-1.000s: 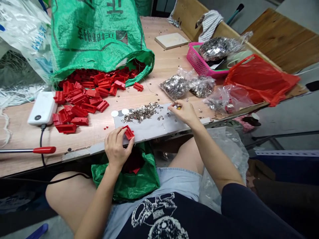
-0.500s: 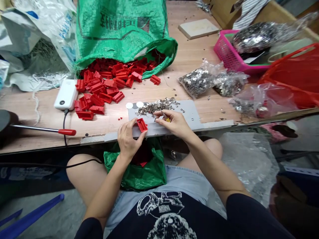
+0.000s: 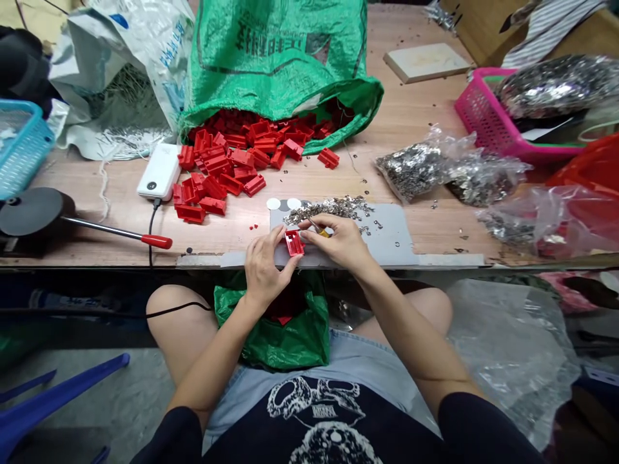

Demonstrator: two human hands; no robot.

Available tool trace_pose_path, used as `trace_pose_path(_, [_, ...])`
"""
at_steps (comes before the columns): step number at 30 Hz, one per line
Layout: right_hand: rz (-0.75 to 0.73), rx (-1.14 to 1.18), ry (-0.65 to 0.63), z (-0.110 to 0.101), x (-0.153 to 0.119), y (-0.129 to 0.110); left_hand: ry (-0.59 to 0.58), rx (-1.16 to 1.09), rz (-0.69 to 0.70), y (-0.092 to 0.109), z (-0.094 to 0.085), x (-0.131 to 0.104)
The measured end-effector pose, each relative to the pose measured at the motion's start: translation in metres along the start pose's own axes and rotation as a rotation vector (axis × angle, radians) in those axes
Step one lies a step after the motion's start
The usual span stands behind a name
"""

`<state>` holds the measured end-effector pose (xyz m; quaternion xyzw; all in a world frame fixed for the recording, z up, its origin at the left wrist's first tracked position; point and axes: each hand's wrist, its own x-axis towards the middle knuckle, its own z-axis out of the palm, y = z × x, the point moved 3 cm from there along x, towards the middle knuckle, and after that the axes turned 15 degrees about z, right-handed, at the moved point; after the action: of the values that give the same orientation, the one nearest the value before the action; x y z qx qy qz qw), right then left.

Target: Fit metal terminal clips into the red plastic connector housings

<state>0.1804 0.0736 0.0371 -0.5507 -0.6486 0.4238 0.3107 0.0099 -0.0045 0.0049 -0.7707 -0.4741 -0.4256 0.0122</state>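
My left hand (image 3: pixel 265 265) pinches a small red plastic housing (image 3: pixel 294 243) between thumb and fingers, its hollow side facing up. Close by on the right, my right hand (image 3: pixel 338 240) is closed around a thin tool with a yellow handle (image 3: pixel 319 230). The right fingertips are at the housing's upper right edge; whether they also hold a metal piece is too small to make out. Just beyond both hands lies a pile of small silvery metal clips (image 3: pixel 333 207) on a grey mat (image 3: pixel 391 235).
Red housings (image 3: pixel 232 161) spill from a green woven bag (image 3: pixel 285 58). To the left are a white power bank (image 3: pixel 160 171) and a lever with a red grip (image 3: pixel 157 241). Bags of metal parts (image 3: pixel 411 164) and a pink basket (image 3: pixel 483 116) are at right. A green bag (image 3: pixel 290 345) rests on my lap.
My right hand has come closer to the red housing, its fingertips now at the housing's edge. The whole view has shifted, so things on the table appear further right.
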Motion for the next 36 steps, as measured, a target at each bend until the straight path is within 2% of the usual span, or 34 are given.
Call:
trace_pose_path(3, [-0.045, 0.077, -0.016, 0.02, 0.005, -0.004, -0.008, 0.007, -0.004, -0.001, 0.0, -0.002])
trace_pose_path(6, [-0.028, 0.101, -0.041, 0.027, 0.007, 0.0, -0.021, 0.018, -0.006, -0.001, 0.0, -0.004])
trace_pose_path(10, [-0.002, 0.059, -0.042, 0.025, 0.007, 0.003, -0.04, 0.022, -0.017, -0.002, 0.0, -0.004])
trace_pose_path(20, [-0.101, -0.113, -0.01, 0.019, 0.004, -0.005, -0.019, 0.013, 0.006, 0.0, -0.001, -0.003])
trace_pose_path(27, [-0.106, -0.09, -0.018, 0.023, 0.006, -0.006, -0.039, 0.001, -0.014, -0.002, -0.001, -0.004])
trace_pose_path(31, [-0.047, -0.113, -0.031, 0.021, 0.008, -0.002, -0.02, 0.006, 0.007, -0.003, -0.001, -0.003])
trace_pose_path(36, [0.011, -0.176, -0.004, 0.018, 0.007, 0.004, -0.071, -0.001, -0.024, -0.003, 0.0, -0.002])
